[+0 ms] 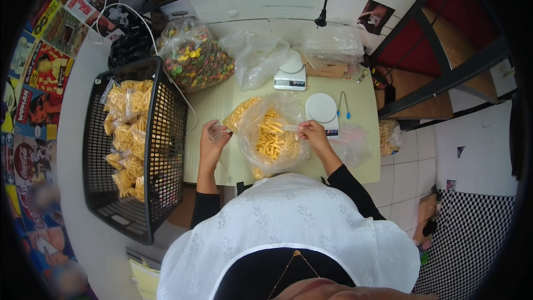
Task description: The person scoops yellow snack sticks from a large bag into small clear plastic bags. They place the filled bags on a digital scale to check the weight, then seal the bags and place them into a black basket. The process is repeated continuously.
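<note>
A large clear plastic bag (250, 141) stands open before me on the table, full of yellow stick-shaped snacks (268, 146). My right hand (314, 133) pinches the handle of a clear plastic scoop (290, 127) at the bag's right side. Several snack sticks lie on the scoop's bowl, above the bag's mouth. Left of the bag, my left hand (212, 146) holds a small clear plastic bag (215, 131), its mouth spread between thumb and fingers. Whether anything is inside it, I cannot tell.
A black plastic basket (152, 221) with packed snack bags (127, 137) stands at left. Behind are a bag of colourful candies (195, 58), a kitchen scale (290, 80) and stacked clear bags (331, 46). A second scale (321, 108) and blue-tipped tongs (343, 106) lie right.
</note>
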The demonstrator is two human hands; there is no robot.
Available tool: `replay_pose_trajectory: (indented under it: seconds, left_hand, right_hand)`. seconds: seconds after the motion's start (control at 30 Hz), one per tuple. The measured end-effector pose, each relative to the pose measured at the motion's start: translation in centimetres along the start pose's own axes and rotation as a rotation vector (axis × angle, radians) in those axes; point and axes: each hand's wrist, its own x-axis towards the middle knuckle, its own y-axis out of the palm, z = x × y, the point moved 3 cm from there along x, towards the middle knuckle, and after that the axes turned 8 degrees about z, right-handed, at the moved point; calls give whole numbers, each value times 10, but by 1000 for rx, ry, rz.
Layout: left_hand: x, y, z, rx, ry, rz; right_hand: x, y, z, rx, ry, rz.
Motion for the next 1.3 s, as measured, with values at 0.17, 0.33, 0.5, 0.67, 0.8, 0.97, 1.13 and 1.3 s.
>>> replay_pose_trajectory:
  seconds: [0.17,0.33,0.5,0.67,0.8,0.97,1.13,1.3]
  left_hand:
    - [-4,58,-36,200,156,337]
    - [1,75,-12,575,34,292]
    - [2,75,1,674,99,229]
    - [0,91,-17,667,115,228]
    - [-1,96,-19,565,215,251]
    - [5,88,-6,239,163,277]
    - [1,69,-16,92,213,217]
    - [1,30,-13,-191,220,76]
  right_hand:
    - [-12,-9,19,-52,-19,-5]
    - [-24,-22,47,-104,-118,-50]
    - [-42,-18,94,-92,-239,-9]
    - [-65,15,138,-293,-263,26]
    - [-106,55,188,-741,-766,113]
    - [-133,75,208,-964,-1122,193]
    - [-123,53,214,-716,-927,-5]
    - [-80,39,166,-638,-642,-45]
